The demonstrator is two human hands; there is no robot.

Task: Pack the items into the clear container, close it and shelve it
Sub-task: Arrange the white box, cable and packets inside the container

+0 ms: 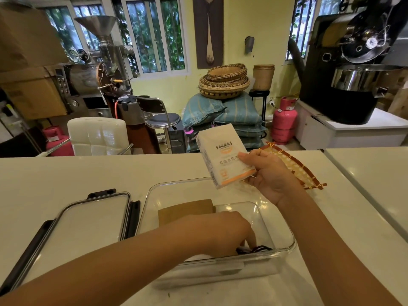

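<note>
A clear rectangular container (284, 246) stands open on the white counter. A flat brown card (187, 209) lies on its floor. My left hand (225, 233) reaches down inside it, fingers on a small black item (254, 249) at the near right corner; whether it grips that item I cannot tell. My right hand (271, 175) holds a white tissue pack (223, 155) with orange print, tilted, in the air above the container's far right edge. The container's lid (88, 221), clear with black latches, lies flat to the left.
A shallow woven tray (295, 166) with a red-brown rim lies on the counter behind my right hand. A second white counter (375, 173) adjoins on the right. Chairs, sacks, baskets and roasting machines stand beyond the counter's far edge.
</note>
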